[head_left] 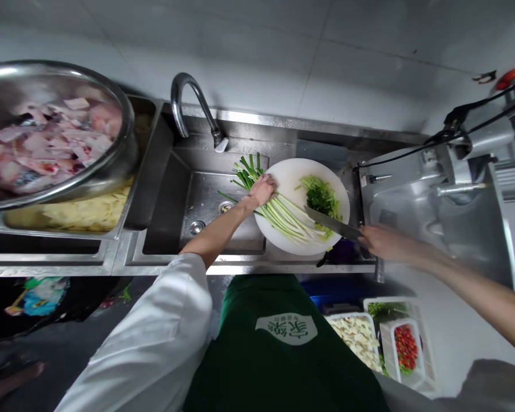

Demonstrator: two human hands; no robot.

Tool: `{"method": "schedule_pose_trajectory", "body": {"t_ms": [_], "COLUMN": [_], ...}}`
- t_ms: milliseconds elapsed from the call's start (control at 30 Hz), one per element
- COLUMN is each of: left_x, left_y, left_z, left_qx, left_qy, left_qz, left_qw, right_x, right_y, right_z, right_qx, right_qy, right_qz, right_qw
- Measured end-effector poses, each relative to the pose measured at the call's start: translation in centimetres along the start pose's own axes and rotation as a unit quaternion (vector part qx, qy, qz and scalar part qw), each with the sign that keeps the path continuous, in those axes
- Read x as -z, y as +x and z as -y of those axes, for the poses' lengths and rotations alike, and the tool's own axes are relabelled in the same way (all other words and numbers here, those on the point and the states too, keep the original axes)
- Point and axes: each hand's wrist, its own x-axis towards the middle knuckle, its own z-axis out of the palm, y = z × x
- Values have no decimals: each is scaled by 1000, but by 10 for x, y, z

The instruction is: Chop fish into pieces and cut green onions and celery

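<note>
A bundle of scallions (pixel 289 219) lies across a round white cutting board (pixel 278 243), with its green tops over the sink side. My left hand (pixel 262 190) is closed over the bundle near those tops. In my right hand (pixel 375 239) is the handle of a kitchen knife (pixel 332 222). Its blade crosses the right part of the board, between the white ends of the scallions and a heap of chopped greens (pixel 321 197). The knife's edge is partly hidden, so I cannot tell whether it touches the board.
Left of the board is a steel sink (pixel 201 194) with a curved faucet (pixel 193 94). A large steel bowl of cut fish (pixel 131 114) sits over a tray of pale slices (pixel 86 209). Below right are a tub of pale pieces (pixel 355 337) and chopped red peppers (pixel 405 346). Another person's hand (pixel 19 377) shows lower left.
</note>
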Motion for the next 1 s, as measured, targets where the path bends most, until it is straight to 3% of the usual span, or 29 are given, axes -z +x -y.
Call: {"method": "schedule_pose_trajectory", "body": {"t_ms": [167,267,367,533,667,833,933,1000], "left_x": [1,-1,0,10,17,18,13,12], "left_y": [-43,-79,-103,-111,-122,-140,-137,-131], "left_z": [-37,-50,-57,-72,-71,-65,-71,-74], "left_qx": [-87,-66,-20,101,143,181,202,227], "left_qy": [47,41,35,55,44,45,45,37], "left_qz": [132,135,164,231,232,236,233,224], "left_qw": [986,988,986,966,961,954,950,947], "right_x": [-26,-51,-71,-79,-72,-66,-69,-72], "right_y": [-34,-32,-15,25,62,103,114,114], "right_z": [-13,-9,6,40,62,104,129,133], "right_qx": [-76,-105,-121,-129,-150,-130,-114,-99], "right_qy": [135,191,231,212,175,164,154,149], "right_qz": [-112,-165,-179,-171,-150,-120,-107,-107], "right_qw": [982,962,949,953,961,971,976,978]}}
